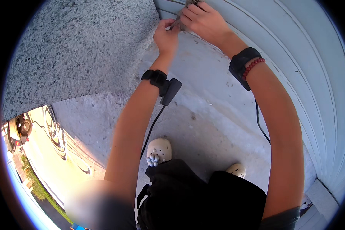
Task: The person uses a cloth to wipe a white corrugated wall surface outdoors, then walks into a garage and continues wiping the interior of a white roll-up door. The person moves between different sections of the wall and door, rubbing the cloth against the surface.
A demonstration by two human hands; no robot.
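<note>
At the top of the view, where the speckled stone block meets the pale siding, both hands are close together on a crumpled grey-brown piece (184,27). It looks like a rag or a dirty scrap, but its exact kind is unclear. My left hand (167,36) pinches its lower left edge between thumb and fingers. Curled over its upper right side is my right hand (204,22), fingers bent and closed. A mottled dark part of the piece shows above the right fingers, at the picture's top edge.
The speckled grey stone block (80,50) fills the upper left. Pale blue siding (295,50) curves along the right. Concrete floor (203,115) lies below, with my light clogs (159,150) on it. Black cables (151,128) hang from both wrist devices. A sunlit vehicle (21,128) stands far left.
</note>
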